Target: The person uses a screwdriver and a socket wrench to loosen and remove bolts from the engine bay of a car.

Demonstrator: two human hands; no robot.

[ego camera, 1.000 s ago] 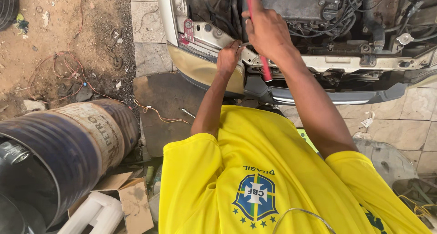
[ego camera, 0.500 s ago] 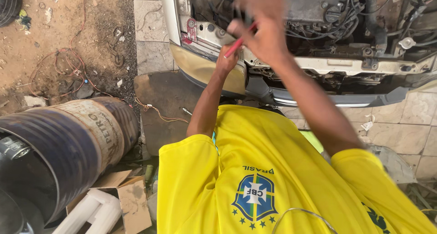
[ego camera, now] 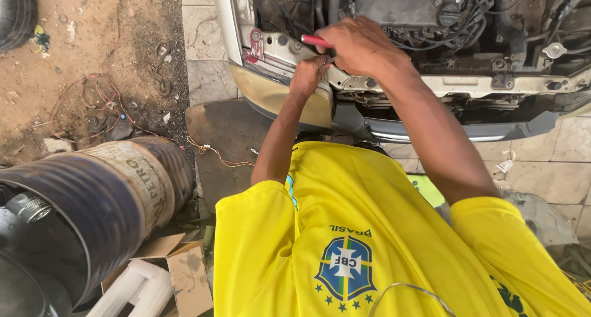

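red plastic shows as the handle of a hand tool (ego camera: 315,41), which now lies almost level and points left out of the right hand (ego camera: 363,46). half a second ago it slanted down to the left across that hand, and a second ago it hung nearly upright below it, so the tool has been swung round while the hand stayed over the same spot. only the head view is given. the right hand's grip is clamped around the tool handle, fingers curled over it. the left hand (ego camera: 309,75) sits just beneath, fingers pinched together on something small at the white front panel (ego camera: 431,83) of a car; what it pinches is hidden. both hands work at the open engine bay (ego camera: 431,9), above the yellowed headlamp (ego camera: 271,98). the turning of the handle reads as a fastener being worked at that point, though its tip is out of sight. a yellow shirt (ego camera: 369,231) fills the foreground, and a dark steel drum (ego camera: 92,200) lies on the ground at left.
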